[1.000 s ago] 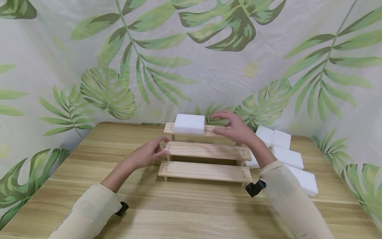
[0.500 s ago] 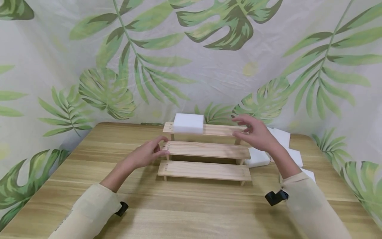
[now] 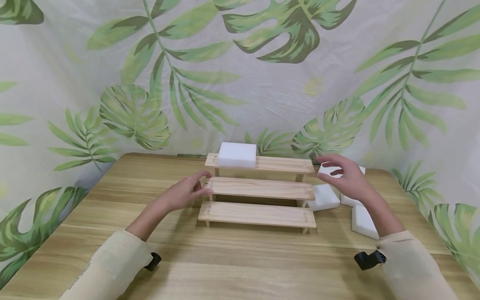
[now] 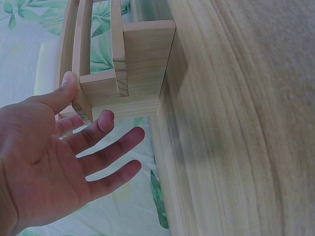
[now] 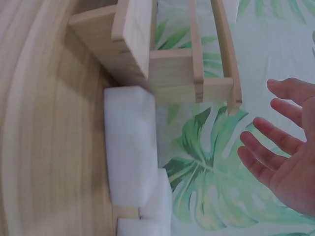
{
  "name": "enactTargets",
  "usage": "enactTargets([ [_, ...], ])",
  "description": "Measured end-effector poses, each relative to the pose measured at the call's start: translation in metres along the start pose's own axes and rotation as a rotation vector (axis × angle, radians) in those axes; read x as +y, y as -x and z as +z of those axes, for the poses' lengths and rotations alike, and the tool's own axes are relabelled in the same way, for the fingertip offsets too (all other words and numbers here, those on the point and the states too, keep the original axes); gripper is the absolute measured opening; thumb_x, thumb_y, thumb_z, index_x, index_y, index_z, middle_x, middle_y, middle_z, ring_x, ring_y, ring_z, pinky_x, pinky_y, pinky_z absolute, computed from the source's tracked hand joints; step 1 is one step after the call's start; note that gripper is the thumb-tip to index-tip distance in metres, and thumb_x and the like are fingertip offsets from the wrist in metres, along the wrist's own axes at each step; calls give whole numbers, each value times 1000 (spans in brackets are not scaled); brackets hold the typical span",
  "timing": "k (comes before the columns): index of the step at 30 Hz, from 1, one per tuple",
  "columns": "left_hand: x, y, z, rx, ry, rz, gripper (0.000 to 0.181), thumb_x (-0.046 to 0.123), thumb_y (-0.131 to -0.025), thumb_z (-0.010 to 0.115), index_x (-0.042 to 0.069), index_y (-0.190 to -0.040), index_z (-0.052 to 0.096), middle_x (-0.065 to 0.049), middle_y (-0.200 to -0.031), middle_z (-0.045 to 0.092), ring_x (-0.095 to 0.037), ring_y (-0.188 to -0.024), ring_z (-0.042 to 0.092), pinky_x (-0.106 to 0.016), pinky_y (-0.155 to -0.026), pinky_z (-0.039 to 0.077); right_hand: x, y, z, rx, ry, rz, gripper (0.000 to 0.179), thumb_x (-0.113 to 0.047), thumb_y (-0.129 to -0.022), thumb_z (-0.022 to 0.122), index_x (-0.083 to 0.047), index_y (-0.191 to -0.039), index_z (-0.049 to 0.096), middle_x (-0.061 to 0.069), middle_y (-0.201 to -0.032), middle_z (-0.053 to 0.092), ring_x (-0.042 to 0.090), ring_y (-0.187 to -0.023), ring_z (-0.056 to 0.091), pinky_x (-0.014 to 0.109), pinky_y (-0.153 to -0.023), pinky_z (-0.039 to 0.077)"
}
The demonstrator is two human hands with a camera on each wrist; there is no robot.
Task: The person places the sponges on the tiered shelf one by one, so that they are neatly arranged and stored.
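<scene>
A three-tier wooden stand (image 3: 258,188) sits on the table. My left hand (image 3: 183,193) is at the left end of its middle step, thumb and forefinger pinching the two corners; the other fingers spread free below in the left wrist view. On the left part of the top step lies a white foam block (image 3: 237,154). My right hand (image 3: 346,177) hovers right of the stand, fingers loosely bent and holding nothing. Beneath and around it are more white blocks, one foam block (image 3: 324,197) right against the stand's side, partly overlapped by the middle step.
Several white blocks lie at the right of the table (image 3: 240,262), including a block (image 3: 363,221) partly covered by the right forearm. Behind the table hangs a leaf-patterned cloth (image 3: 270,91).
My right hand has moved right, from over the top step beside the foam block to above the loose blocks. My left hand stays at the middle step.
</scene>
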State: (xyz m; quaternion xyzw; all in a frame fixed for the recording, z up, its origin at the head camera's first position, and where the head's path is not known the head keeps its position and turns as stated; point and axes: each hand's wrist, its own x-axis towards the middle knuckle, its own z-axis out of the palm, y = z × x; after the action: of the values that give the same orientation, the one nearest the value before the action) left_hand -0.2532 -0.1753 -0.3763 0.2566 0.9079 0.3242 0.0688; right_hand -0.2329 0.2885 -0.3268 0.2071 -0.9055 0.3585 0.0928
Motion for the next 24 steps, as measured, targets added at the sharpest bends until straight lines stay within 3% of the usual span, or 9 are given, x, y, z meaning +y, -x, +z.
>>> enactTargets([
  [8,0,1,0,2,1,9,48,28,-106,62,-1,-142,47,0,-69,48,-14,-60,43,-30,-55,38,19,15,-4,-16,6,30,42,-5,-96,73,7,-134,60,27,-133,62,48,-118,62,59,-91,54],
  [15,1,1,0,3,2,17,47,27,-106,62,0,-141,47,1,-67,46,-13,-59,41,-29,-54,36,42,24,-2,-83,48,72,44,-2,-93,76,10,-132,60,32,-130,62,52,-117,61,60,-90,54],
  [24,3,1,-1,-1,0,5,48,28,-107,62,-1,-142,47,2,-66,44,-13,-58,39,-29,-54,35,65,28,11,-168,121,110,54,-4,-87,80,10,-135,60,31,-138,59,54,-130,51,64,-100,47],
])
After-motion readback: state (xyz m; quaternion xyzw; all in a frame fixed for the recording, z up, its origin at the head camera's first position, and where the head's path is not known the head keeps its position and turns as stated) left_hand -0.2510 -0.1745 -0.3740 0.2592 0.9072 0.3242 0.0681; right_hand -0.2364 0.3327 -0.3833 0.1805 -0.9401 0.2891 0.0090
